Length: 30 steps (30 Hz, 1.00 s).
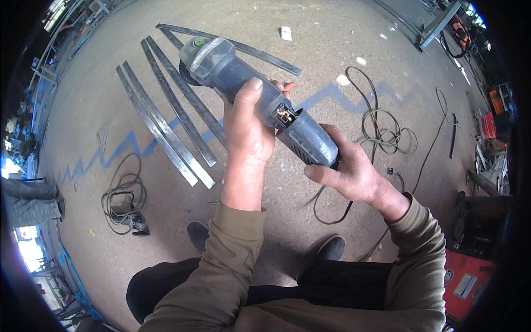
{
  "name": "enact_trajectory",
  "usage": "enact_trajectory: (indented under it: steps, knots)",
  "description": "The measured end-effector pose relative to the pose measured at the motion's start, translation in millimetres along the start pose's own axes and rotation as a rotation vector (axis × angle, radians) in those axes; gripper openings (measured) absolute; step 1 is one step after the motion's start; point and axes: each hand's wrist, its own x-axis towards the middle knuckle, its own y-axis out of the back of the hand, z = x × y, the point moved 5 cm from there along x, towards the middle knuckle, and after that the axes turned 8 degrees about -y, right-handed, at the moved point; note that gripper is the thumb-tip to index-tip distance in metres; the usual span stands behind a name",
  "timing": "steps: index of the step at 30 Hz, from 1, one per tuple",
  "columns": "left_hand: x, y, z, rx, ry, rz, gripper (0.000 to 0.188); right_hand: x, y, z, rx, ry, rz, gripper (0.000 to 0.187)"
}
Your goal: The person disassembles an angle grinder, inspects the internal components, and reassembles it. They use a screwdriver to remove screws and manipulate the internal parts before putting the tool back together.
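A dark angle grinder (pixel 235 69) is held up in front of me, tilted with its head at the upper left. My left hand (pixel 246 122) wraps round its body from below, thumb lying along the housing. At the handle end, my right hand (pixel 354 169) grips the rear cover (pixel 310 141), its thumb on the near side and fingers on the far side. The cover sits drawn back from the body. Through the gap between them, coppery inner parts (pixel 285 115) are exposed. A disc (pixel 188 73) shows partly beneath the grinder's head.
Several flat metal bars (pixel 157 130) lie on the floor beyond my hands. A looped dark cable (pixel 381 133) lies at the right; a coiled cord (pixel 124 193) lies at the left. At the right edge stands a red machine (pixel 467 282). Another person's leg (pixel 30 202) shows at far left.
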Motion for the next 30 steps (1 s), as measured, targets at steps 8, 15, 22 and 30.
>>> enact_trajectory:
  steps: [8, 15, 22, 30]
  knots:
    - [-2.0, -5.1, 2.1, 0.053, -0.057, -0.077, 0.051, 1.5, 1.7, -2.1, -0.123, 0.027, 0.057, 0.082]
    - [-6.8, -7.9, 1.0, 0.019, 0.016, -0.101, 0.051, -1.9, 8.8, -9.9, -0.210, 0.210, 0.110, 0.074]
    - [-8.9, -10.8, -1.8, 0.023, -0.031, -0.069, 0.051, -1.0, 12.9, -5.9, -0.172, 0.209, 0.092, 0.076]
    - [-8.7, -8.2, -6.7, 0.030, -0.023, -0.061, 0.048, 3.0, 10.8, 1.9, -0.087, 0.094, 0.035, 0.082]
